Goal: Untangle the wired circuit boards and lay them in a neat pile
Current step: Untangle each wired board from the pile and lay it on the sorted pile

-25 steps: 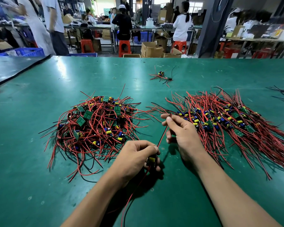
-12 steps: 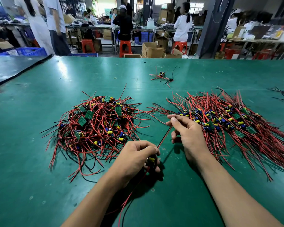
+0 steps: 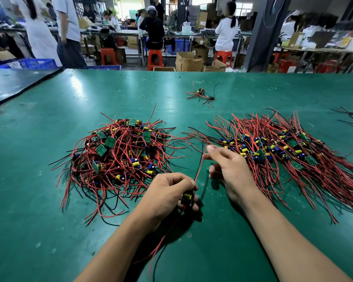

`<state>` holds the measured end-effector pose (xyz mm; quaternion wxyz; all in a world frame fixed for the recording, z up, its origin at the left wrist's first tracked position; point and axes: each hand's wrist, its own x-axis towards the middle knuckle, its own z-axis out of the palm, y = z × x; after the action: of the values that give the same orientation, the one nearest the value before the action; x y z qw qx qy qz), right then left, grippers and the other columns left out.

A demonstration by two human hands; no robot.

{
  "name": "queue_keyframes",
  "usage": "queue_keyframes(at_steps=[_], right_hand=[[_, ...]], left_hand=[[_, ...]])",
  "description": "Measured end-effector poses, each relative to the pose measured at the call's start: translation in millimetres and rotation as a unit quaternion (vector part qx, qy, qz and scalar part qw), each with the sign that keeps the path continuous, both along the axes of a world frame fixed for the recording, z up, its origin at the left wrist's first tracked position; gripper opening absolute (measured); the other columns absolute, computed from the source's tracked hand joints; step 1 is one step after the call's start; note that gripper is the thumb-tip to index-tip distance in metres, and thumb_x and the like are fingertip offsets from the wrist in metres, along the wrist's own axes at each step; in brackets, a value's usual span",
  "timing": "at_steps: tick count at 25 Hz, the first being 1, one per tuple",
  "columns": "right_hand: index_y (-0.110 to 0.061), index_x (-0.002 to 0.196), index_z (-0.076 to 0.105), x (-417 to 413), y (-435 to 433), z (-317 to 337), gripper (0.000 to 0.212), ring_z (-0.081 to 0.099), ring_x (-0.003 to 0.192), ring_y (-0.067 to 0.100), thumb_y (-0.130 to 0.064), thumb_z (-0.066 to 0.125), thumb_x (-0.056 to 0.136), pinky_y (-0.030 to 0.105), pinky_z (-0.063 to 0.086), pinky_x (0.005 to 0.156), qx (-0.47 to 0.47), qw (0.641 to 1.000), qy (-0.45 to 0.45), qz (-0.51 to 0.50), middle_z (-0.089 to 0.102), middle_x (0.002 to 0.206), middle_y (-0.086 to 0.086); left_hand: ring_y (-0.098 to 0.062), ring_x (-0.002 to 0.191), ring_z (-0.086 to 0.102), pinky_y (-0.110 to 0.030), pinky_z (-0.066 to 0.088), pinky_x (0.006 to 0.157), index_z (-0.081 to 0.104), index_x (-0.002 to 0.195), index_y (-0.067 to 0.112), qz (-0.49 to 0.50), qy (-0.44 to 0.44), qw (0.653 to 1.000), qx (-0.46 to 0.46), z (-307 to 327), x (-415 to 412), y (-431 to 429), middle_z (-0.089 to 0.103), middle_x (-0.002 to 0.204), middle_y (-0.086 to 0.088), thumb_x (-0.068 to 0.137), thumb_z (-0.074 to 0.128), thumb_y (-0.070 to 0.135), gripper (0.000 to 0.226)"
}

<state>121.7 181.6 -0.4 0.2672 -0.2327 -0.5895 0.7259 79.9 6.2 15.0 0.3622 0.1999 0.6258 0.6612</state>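
Green table [image 3: 49, 200], tangled heap [image 3: 120, 155] left, neat pile [image 3: 283, 155] right, stray boards [image 3: 201, 93] beyond

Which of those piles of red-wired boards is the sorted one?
The right-hand pile, beside the right hand: its wires fan out alike. The left heap is a tangle.

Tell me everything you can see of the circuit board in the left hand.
The small circuit board is mostly hidden in the left hand, whose curled fingers grip it over the green table. Only a yellow component and a dark body show. One red wire runs taut up to the right hand, which pinches it near its end. More red and black leads trail back toward the person along the left forearm.
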Motion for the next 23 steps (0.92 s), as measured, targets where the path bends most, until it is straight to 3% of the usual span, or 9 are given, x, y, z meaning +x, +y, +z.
queue_keyframes(at_steps=[2,5,7,14,16,19,23], right_hand=[[-0.009,0.094,0.072,4.6,-5.8,3.2,0.028,0.051,0.046,0.009,-0.032,0.077,0.080,0.021,0.042,0.041,-0.061,0.993,-0.024,0.094,0.072,0.081,0.003],[-0.005,0.103,0.072,11.0,-18.2,4.9,0.040,0.053,0.049,0.009,-0.035,0.078,0.076,0.018,0.040,0.041,-0.038,0.964,-0.077,0.250,0.066,0.073,0.003],[0.000,0.104,0.071,12.0,-22.0,5.2,0.039,0.054,0.047,0.009,-0.030,0.076,0.080,0.017,0.041,0.040,-0.031,0.957,-0.091,0.272,0.063,0.066,0.003],[-0.007,0.088,0.075,3.9,-16.6,-1.2,0.015,0.032,0.041,0.009,-0.022,0.074,0.087,0.018,0.024,0.039,-0.001,0.987,-0.058,0.152,0.038,0.052,0.001],[-0.004,0.084,0.071,0.3,-13.5,-1.7,0.015,0.032,0.038,0.007,-0.018,0.073,0.088,0.016,0.024,0.037,-0.021,0.994,-0.036,0.104,0.040,0.055,0.003],[-0.005,0.078,0.065,-2.8,-6.4,0.8,0.018,0.032,0.038,0.006,-0.016,0.069,0.092,0.017,0.025,0.035,-0.044,0.998,-0.018,0.033,0.057,0.074,0.007],[-0.004,0.079,0.066,-2.6,-0.8,6.1,0.029,0.029,0.035,0.004,-0.026,0.063,0.097,0.017,0.023,0.033,-0.116,0.993,-0.025,0.001,0.047,0.057,-0.005]], left_hand=[[-0.025,0.050,0.064,-0.020,0.047,0.043,0.066,0.077,0.004,0.022,-0.003,1.000,0.013,-1.4,-0.4,2.5,0.065,0.066,-0.017,0.093,0.059,0.005,0.017],[-0.023,0.050,0.065,-0.023,0.050,0.044,0.067,0.080,0.000,0.036,0.002,0.999,0.027,-3.5,-1.2,4.7,0.067,0.068,-0.017,0.095,0.057,0.006,0.019],[-0.024,0.051,0.065,-0.024,0.051,0.045,0.068,0.081,-0.002,0.040,0.006,0.999,0.023,-4.5,-1.7,4.8,0.068,0.069,-0.017,0.095,0.056,0.006,0.020],[-0.024,0.049,0.062,-0.023,0.049,0.046,0.070,0.072,0.008,0.000,0.006,1.000,-0.001,1.3,-0.4,0.5,0.065,0.065,-0.016,0.092,0.058,0.006,0.024],[-0.024,0.049,0.061,-0.022,0.048,0.046,0.068,0.071,0.008,-0.023,0.016,1.000,-0.009,3.3,1.2,-1.6,0.064,0.063,-0.014,0.092,0.058,0.005,0.024],[-0.022,0.049,0.062,-0.021,0.048,0.047,0.067,0.074,0.006,-0.061,0.035,0.997,-0.024,5.3,3.9,-2.7,0.064,0.062,-0.012,0.093,0.058,0.007,0.022],[-0.022,0.051,0.062,-0.020,0.047,0.048,0.067,0.077,0.005,-0.069,0.041,0.996,-0.029,5.6,4.2,-2.0,0.064,0.063,-0.011,0.094,0.058,0.009,0.019]])
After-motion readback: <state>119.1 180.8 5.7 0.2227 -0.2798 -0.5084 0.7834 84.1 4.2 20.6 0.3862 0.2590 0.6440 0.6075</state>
